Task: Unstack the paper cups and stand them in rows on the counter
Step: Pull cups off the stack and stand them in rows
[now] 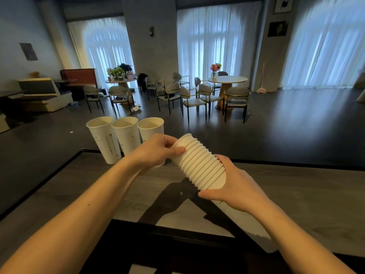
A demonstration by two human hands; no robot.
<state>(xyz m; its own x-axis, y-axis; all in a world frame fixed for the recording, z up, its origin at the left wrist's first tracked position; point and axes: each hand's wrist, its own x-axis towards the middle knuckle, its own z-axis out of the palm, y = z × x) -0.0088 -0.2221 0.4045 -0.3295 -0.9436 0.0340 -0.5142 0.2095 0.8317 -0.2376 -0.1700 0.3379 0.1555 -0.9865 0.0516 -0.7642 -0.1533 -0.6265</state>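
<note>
Right hand (227, 186) cupping the base of the cup stack (199, 163); left hand (158, 149) pinching its top rim. Long axis slanting up-left between both. Beyond the left hand, three standing cups (126, 135) on the counter (296, 194).

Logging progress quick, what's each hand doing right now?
Left hand: closed on the top cup's rim of the cup stack.
Right hand: closed around the stack's base.

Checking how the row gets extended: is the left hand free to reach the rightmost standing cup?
Probably not yet. The left hand is pinching the top of the cup stack, though the rightmost cup stands just behind it, nothing between.
</note>
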